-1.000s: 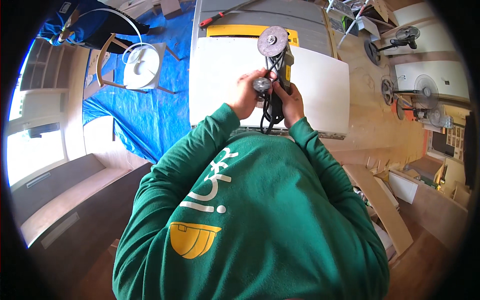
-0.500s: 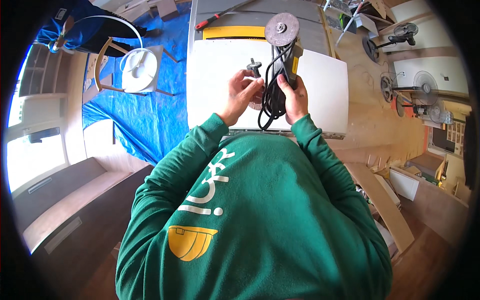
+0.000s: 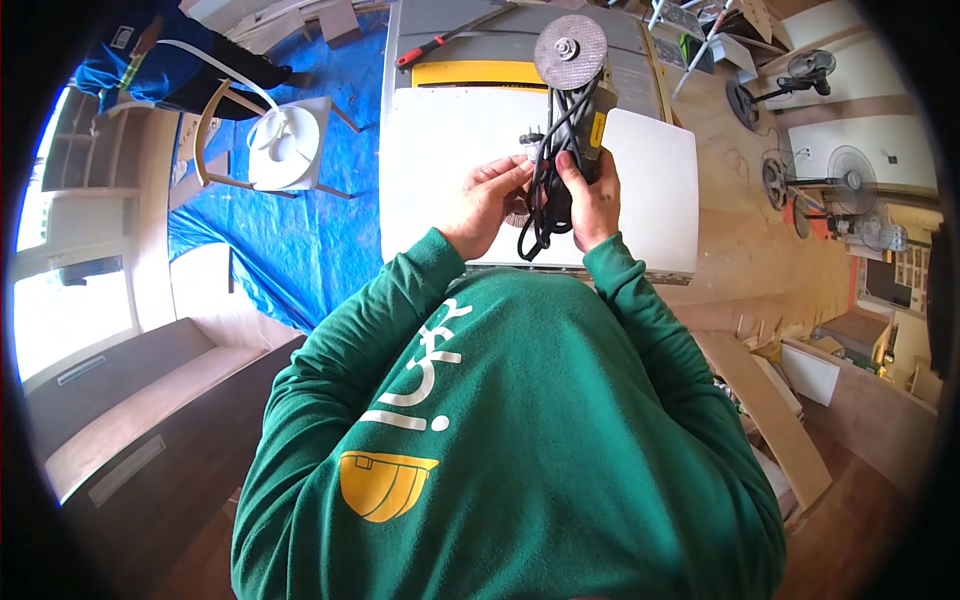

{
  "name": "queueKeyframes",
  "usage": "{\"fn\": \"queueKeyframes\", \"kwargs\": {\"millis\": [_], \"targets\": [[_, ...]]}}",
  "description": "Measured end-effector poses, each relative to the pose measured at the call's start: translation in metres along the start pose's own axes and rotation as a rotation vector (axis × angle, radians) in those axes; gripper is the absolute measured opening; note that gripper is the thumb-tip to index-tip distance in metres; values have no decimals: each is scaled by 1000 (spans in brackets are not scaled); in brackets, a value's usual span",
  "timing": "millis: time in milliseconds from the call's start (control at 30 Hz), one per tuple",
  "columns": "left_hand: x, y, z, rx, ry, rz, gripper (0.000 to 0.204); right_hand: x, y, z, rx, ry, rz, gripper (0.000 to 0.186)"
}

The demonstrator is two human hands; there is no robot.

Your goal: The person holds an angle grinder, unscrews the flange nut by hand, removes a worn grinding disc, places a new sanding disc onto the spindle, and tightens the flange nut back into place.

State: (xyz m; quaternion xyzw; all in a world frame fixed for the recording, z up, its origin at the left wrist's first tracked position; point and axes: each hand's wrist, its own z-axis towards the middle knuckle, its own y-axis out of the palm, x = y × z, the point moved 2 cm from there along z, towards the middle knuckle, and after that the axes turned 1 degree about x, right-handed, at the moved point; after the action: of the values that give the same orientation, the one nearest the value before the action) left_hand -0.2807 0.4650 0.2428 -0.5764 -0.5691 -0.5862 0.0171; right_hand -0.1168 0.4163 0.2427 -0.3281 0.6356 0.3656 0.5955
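My right hand [image 3: 596, 200] grips an angle grinder [image 3: 602, 108] with a flat grey disc [image 3: 570, 50] uppermost and a black cord [image 3: 545, 220] looped along its body. My left hand [image 3: 485, 205] has its fingers closed on the cord's plug [image 3: 532, 142], just left of the grinder, touching the loops. A pinkish round disc [image 3: 516, 218] shows partly below my left fingertips, largely hidden. Both hands are over a white board [image 3: 655, 190] on the work surface, with a yellow piece [image 3: 470, 73] and a red-handled tool [image 3: 420, 52] behind.
A person in dark clothing [image 3: 190, 70] is at upper left, beside a chair [image 3: 300, 150] on a blue sheet [image 3: 215, 222]. Standing fans [image 3: 852, 180] are on the right. Wooden panels [image 3: 760, 430] lie at lower right, cabinets [image 3: 120, 430] at lower left.
The grinder has shifted right and upward in the picture. The plug swung out left, away from the cord, and is now back against the loops.
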Motion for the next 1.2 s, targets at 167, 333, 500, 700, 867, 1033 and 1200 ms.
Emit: {"fn": "queueKeyframes", "kwargs": {"millis": [167,333,500,700,867,1033,1200], "targets": [[9,-4,-7,-155,62,158,32,-11,7,-4,-10,-2,-6,45],[38,20,-27,-141,218,540,43,-7,6,2,12,-26,-91,43],[42,39,-21,-209,439,1102,39,-5,-1,9,-21,-109,-33,49],[41,32,-22,128,207,613,38,-27,13,3,56,-192,-227,61],[23,16,-12,255,213,103,43,-34,15,-4,64,-235,-266,66],[18,16,-9,287,288,150,49,-37,16,-10,44,-308,-219,67],[19,21,-4,280,592,330,57,-30,17,-13,36,-316,-218,67]]}}
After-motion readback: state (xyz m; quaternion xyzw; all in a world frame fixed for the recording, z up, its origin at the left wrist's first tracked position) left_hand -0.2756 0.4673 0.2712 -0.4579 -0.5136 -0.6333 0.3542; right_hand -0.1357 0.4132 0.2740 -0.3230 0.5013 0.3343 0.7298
